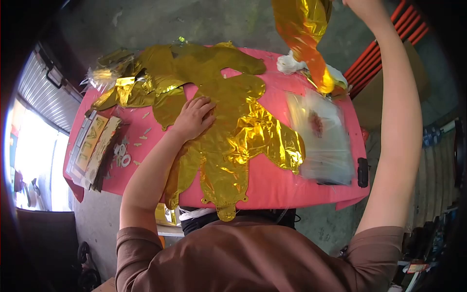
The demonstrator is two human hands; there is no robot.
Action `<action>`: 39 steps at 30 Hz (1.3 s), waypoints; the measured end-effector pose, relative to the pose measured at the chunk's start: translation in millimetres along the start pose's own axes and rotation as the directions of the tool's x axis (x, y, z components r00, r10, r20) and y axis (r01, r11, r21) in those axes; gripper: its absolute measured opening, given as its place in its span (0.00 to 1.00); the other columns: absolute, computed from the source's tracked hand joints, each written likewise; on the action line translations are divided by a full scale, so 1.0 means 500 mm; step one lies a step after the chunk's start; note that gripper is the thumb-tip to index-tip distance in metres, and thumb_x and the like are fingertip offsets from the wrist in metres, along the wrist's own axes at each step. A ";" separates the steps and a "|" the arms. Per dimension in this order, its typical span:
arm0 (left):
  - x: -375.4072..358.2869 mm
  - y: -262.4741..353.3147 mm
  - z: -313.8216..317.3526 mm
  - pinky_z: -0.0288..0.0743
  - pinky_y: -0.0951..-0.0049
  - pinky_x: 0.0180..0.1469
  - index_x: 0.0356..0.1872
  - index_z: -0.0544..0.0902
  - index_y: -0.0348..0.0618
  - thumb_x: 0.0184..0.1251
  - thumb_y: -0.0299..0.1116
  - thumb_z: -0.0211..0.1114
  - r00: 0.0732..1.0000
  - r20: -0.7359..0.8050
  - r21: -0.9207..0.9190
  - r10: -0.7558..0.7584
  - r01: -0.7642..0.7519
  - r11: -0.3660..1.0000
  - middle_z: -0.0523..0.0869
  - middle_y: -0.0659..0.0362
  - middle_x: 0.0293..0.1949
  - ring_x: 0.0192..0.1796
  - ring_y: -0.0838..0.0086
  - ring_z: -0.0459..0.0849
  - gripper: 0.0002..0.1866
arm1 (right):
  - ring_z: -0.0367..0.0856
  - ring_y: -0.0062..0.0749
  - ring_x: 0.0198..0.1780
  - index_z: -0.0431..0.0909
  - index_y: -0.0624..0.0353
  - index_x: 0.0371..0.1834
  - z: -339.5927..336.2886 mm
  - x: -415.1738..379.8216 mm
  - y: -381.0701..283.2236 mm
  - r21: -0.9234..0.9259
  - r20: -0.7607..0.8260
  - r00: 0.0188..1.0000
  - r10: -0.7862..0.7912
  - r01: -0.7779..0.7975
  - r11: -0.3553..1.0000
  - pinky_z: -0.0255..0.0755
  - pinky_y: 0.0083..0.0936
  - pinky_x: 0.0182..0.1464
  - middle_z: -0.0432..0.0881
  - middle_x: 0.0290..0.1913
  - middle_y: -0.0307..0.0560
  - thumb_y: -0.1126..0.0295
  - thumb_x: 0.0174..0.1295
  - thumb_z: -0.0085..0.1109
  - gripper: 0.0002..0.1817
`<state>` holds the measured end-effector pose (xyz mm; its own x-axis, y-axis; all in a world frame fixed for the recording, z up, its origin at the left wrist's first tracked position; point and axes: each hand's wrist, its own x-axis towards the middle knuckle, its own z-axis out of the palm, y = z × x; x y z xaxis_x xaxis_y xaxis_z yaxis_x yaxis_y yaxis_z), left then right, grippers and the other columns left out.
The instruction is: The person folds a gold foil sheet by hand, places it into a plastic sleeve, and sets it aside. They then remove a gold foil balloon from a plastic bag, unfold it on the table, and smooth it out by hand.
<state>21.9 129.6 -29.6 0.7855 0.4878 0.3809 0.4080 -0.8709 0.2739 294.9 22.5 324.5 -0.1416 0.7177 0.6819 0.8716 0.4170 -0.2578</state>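
Note:
Gold foil sheets [221, 117], cut in rounded shapes with small tabs, lie across the pink-covered table [272, 185]. My left hand [195, 117] rests on the foil left of its middle, fingers a little spread and holding nothing. At the top right, my right hand [357, 4] is raised beyond the table's far edge, beside another gold foil piece [304, 24] that hangs down toward the far right corner. The fingers of that hand are mostly cut off by the frame's top edge, so its grip is hidden.
A stack of clear plastic bags [326, 141] lies on the table's right side. At the left are printed cards [90, 148], white rings [125, 160] and small scraps. Crumpled foil and clear wrap [107, 75] sit at the far left, white material [289, 63] at the far right.

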 end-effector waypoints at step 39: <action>0.001 -0.019 0.015 0.56 0.59 0.68 0.53 0.76 0.44 0.60 0.40 0.58 1.000 -0.008 0.006 0.016 -0.016 1.000 0.74 0.57 0.57 0.66 0.63 0.66 0.20 | 0.39 0.45 0.76 0.48 0.64 0.72 0.550 -0.460 -0.027 -0.203 0.629 0.746 0.218 -0.113 0.973 0.33 0.45 0.74 0.45 0.74 0.56 0.38 0.64 0.39 0.44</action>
<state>21.9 137.6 -38.9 0.7879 0.4746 0.3924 0.3984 -0.8787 0.2629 186.8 5.0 -17.0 -0.2110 0.9772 0.0220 0.9590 0.2113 -0.1889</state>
